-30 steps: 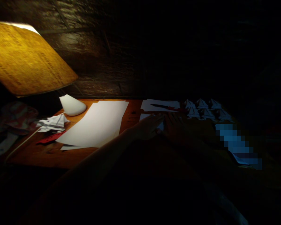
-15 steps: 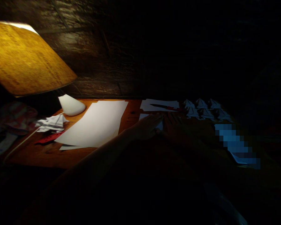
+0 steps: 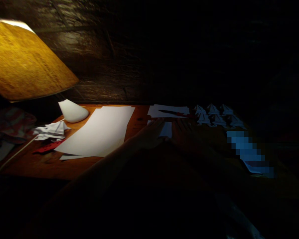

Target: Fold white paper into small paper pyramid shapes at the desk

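Observation:
A small piece of white paper lies on the wooden table between my hands, partly covered by them. My left hand rests flat over its left part, fingers stretched forward. Along its right edge my right hand lies with fingers extended, in deep shadow. Just beyond the hands, a dark-bladed knife or scissors with a red handle rests on several white sheets. To the right stand several folded white paper shapes in two rows.
A lit lamp with a yellow shade and white base stands at left. Large white sheets lie near it, beside a red object and crumpled or folded paper. A blurred blue item lies at right.
My left hand has slid left, away from my right hand, and more of the white paper shows between them. The view has shifted slightly.

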